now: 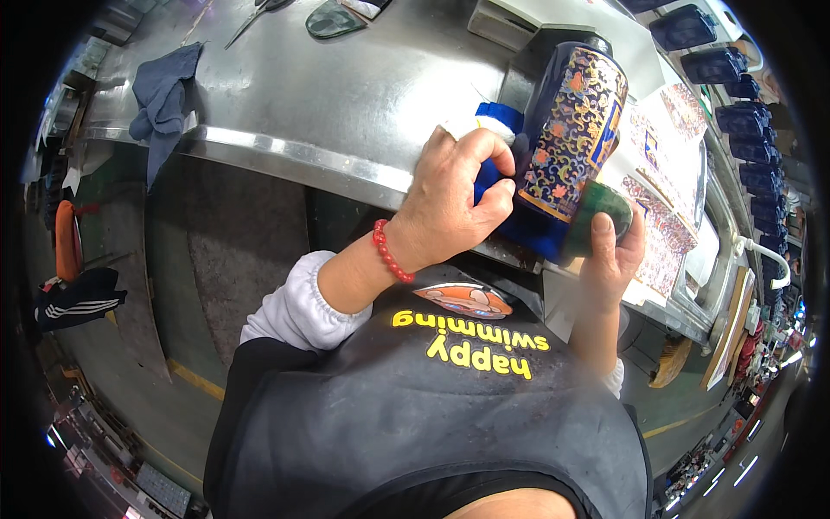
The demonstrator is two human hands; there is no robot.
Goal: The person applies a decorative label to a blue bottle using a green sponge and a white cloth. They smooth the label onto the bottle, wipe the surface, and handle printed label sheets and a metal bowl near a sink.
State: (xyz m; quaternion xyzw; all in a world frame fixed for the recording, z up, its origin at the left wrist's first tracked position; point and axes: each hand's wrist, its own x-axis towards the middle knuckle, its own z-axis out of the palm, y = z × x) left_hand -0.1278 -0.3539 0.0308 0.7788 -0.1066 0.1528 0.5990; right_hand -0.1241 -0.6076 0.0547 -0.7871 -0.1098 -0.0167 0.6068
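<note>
A blue bottle (564, 143) with a flowery label sits at two o'clock in the view, neck toward one. At its five o'clock, the right hand (609, 259) grips a green pad (598, 210) against its lower end. At its eight o'clock, the left hand (450, 195) has thumb and forefinger drawn together; whether they pinch anything, I cannot tell. Printed sheets (661, 229) lie at four o'clock from the bottle, a grey cloth (162, 102) at nine.

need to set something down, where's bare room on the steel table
The steel table is bare between the grey-blue cloth and the left grip, from its front rim toward the pointed tool. It's crowded to the right: bottle, green pad, patterned sheets.
</note>
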